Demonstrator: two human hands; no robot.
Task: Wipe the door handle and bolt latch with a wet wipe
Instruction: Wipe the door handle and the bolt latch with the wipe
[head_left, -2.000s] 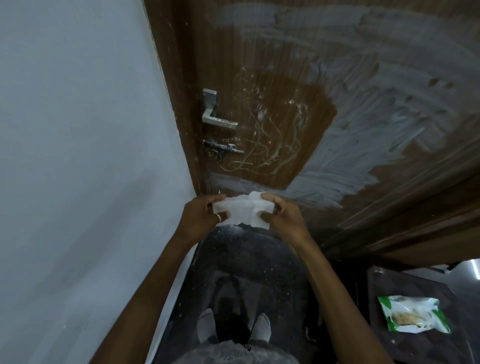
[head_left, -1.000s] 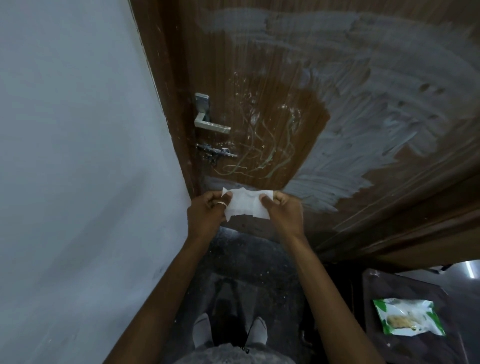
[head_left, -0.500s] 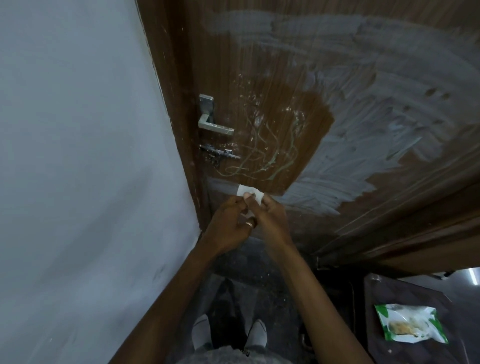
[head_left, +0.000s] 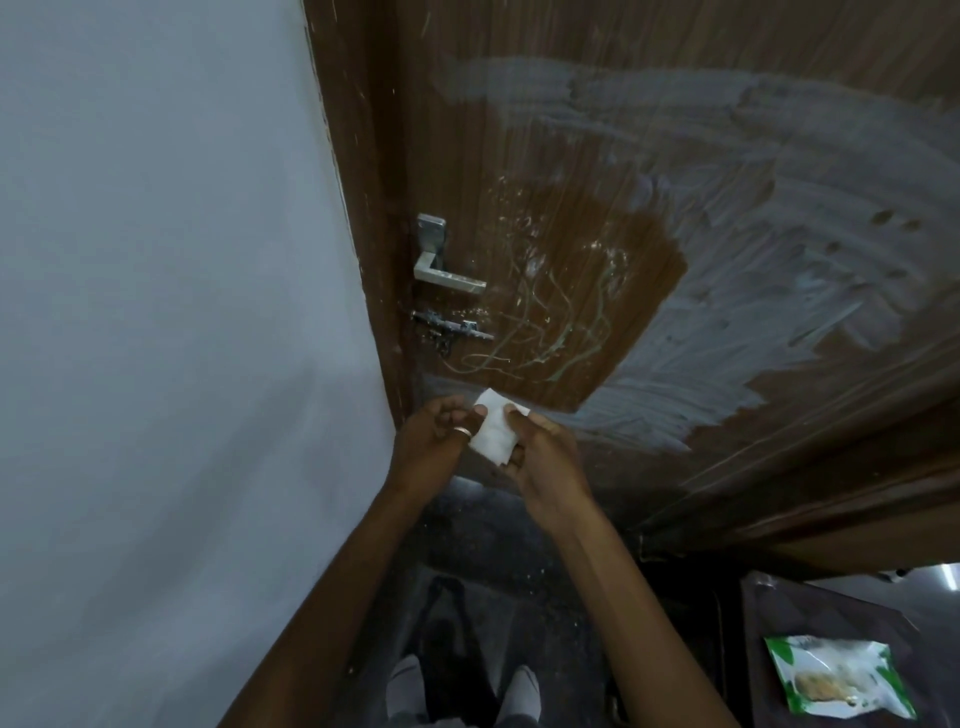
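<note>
Head view: a folded wipe is pinched between left hand and right hand, while handle and latch, at 11 o'clock, are not yet touched.

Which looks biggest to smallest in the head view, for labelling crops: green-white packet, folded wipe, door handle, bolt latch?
1. Green-white packet, though it lies nearest the camera.
2. Door handle and bolt latch: too alike to rank.
3. Folded wipe, partly hidden by fingers.
</note>
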